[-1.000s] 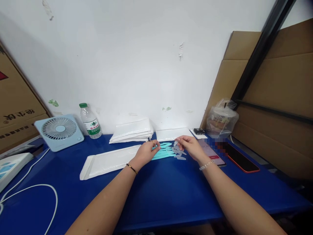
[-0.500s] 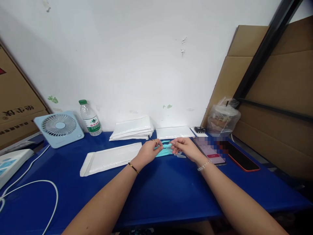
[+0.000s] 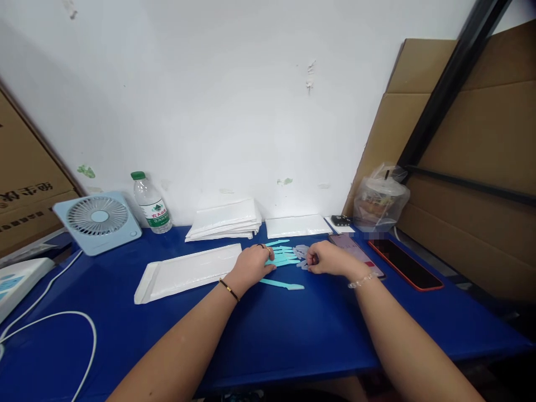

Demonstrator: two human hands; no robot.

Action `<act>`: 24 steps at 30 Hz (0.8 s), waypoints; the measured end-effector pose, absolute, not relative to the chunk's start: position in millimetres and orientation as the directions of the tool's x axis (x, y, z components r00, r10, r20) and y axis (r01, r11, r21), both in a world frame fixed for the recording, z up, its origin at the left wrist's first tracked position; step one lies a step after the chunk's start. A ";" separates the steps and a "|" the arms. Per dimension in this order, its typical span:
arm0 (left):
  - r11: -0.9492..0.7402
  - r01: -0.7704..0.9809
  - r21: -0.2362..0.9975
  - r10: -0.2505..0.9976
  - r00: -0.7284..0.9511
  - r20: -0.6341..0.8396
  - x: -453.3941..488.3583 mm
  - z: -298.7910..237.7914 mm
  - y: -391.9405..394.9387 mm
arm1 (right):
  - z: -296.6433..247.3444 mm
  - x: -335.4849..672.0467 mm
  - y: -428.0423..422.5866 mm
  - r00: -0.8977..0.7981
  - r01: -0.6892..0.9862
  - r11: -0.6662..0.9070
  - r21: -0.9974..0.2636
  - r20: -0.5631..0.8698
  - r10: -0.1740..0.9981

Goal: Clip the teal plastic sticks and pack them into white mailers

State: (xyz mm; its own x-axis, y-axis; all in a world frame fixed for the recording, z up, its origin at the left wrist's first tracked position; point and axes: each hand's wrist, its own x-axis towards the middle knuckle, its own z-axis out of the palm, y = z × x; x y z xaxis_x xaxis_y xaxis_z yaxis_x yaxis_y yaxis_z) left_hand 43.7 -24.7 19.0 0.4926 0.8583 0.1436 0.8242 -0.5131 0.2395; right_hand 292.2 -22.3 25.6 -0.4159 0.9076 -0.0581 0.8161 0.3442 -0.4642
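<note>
Several turquoise eyebrow razors (image 3: 286,256) lie side by side on the table in front of me. My left hand (image 3: 253,265) is closed at their left ends, with thumb and fingertips around a razor handle. One more razor (image 3: 288,286) rests apart, nearer to me, its left end partly hidden by that hand. To the right of the row is a small heap of clear plastic caps (image 3: 300,251). My right hand (image 3: 324,258) pinches at the right edge of this heap. Its fingertips hide most of what they grip.
A white padded envelope (image 3: 188,272) lies left of my hands, with stacked envelopes (image 3: 226,219) and another envelope (image 3: 297,225) by the wall. Two phones (image 3: 406,265) (image 3: 355,251) and a bagged cup (image 3: 380,204) are right. A fan (image 3: 100,220) and water bottle (image 3: 153,206) stand left.
My hands have moved apart from the razor they held together. That razor now lies nearer to me on the table. The right hand has shifted right to the caps, the left back to the row.
</note>
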 end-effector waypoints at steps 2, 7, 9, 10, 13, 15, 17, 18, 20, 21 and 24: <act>-0.531 0.821 0.212 0.847 0.514 0.134 42.6 17.0 -22.0 | 25.3 288.2 -22.7 -0.419 0.826 0.359 -0.435 -0.049 0.906; -0.545 0.811 0.213 0.838 0.520 0.164 41.8 16.0 -19.3 | 31.4 288.6 -25.3 -0.411 0.775 0.350 -0.527 0.000 0.911; -0.539 0.796 0.275 0.842 0.510 0.176 39.4 16.7 -17.4 | 36.1 291.2 -26.7 -0.412 0.694 0.320 -0.645 0.009 0.911; -0.530 0.788 0.312 0.848 0.499 0.178 37.8 17.2 -16.3 | 38.7 292.3 -27.4 -0.414 0.652 0.304 -0.695 0.009 0.910; -0.494 0.767 0.409 0.867 0.468 0.169 32.9 18.4 -13.7 | 44.9 293.3 -29.6 -0.418 0.568 0.292 -0.770 0.036 0.908; -0.473 0.761 0.444 0.877 0.454 0.156 30.9 18.8 -12.9 | 46.3 292.7 -30.2 -0.424 0.546 0.304 -0.781 0.056 0.904; -0.463 0.759 0.457 0.881 0.449 0.147 30.4 18.7 -12.8 | 45.3 291.8 -30.1 -0.429 0.539 0.312 -0.782 0.063 0.901; -0.462 0.759 0.460 0.882 0.449 0.146 30.7 18.7 -12.9 | 44.0 291.1 -29.8 -0.432 0.541 0.316 -0.780 0.065 0.900; -0.465 0.753 0.467 0.879 0.454 0.143 32.0 18.9 -13.5 | 40.9 289.5 -29.2 -0.440 0.544 0.329 -0.772 0.072 0.895; -0.468 0.747 0.473 0.877 0.459 0.143 32.9 19.3 -14.0 | 39.3 288.4 -28.9 -0.447 0.544 0.338 -0.768 0.076 0.891; -0.483 0.725 0.491 0.865 0.481 0.142 35.8 21.7 -16.6 | 35.7 284.1 -29.0 -0.475 0.531 0.357 -0.768 0.079 0.876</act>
